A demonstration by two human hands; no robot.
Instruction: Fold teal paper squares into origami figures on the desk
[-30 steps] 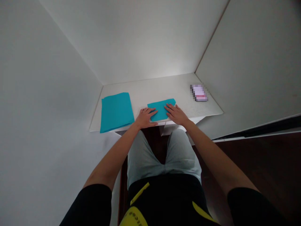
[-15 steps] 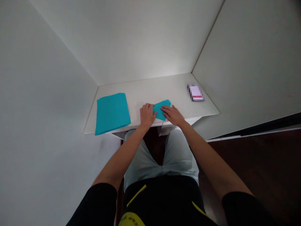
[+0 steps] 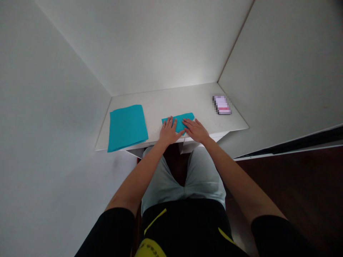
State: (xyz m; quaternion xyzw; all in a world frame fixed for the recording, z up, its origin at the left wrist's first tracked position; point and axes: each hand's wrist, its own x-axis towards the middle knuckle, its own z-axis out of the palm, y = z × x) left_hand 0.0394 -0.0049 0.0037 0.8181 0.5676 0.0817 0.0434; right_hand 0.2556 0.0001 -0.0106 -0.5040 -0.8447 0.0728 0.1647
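A small folded piece of turquoise paper [image 3: 181,123] lies near the front edge of the white desk [image 3: 171,100]. Its outline is angular, and part of it is hidden under my hands. My left hand [image 3: 169,131] rests flat on the left part of the paper, fingers spread and thumb pointing right. On the right part lies my right hand [image 3: 196,130], its fingers stretched out over the paper. The thumb of my left hand comes close to the right fingertips. Farther left is a stack of larger turquoise sheets [image 3: 127,127], apart from both hands.
A phone-like device [image 3: 222,104], blurred by pixels, lies at the desk's right side. Walls [image 3: 150,46] close off the back, left and right. The stack reaches over the desk's front left edge. My legs [image 3: 206,175] are under the desk's front.
My left hand has flattened and its fingers have spread. More of the folded paper now shows to the left of that hand. My right hand has hardly moved.
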